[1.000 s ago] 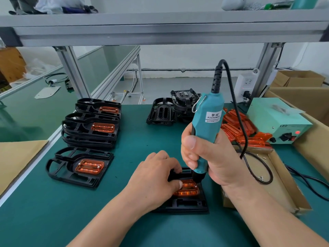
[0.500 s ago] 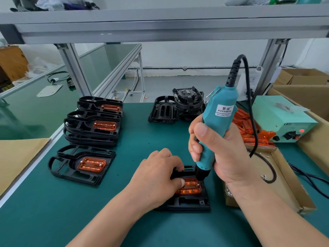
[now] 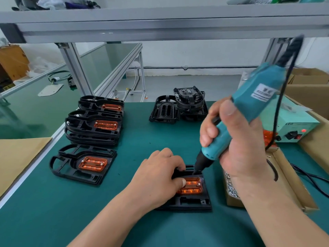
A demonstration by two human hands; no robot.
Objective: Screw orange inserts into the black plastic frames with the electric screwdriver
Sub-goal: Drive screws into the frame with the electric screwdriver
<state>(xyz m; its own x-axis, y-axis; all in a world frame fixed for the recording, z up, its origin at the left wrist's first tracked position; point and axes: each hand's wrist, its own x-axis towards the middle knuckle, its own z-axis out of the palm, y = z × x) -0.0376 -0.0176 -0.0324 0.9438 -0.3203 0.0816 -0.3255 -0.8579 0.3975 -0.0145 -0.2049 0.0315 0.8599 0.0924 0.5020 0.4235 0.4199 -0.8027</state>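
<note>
Head cam: R fingers (image 3: 209, 131) tight round screwdriver (image 3: 252, 97); L fingers (image 3: 160, 157) curled on frame (image 3: 192, 202).

Right hand (image 3: 238, 145) grips the tilted screwdriver (image 3: 252, 104), tip seemingly on the black frame (image 3: 192, 202) the left hand (image 3: 156, 177) holds.

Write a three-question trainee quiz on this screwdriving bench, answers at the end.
1. True or false: the right hand grips the electric screwdriver.
2. Pick one. The left hand: A holds down the black frame with its thumb on the orange insert; B hangs idle above the frame; C also grips the screwdriver.
3. Fill in: the lamp lit on the pale green power box is ____.

Key: 1 true; 2 A; 3 red.
</note>
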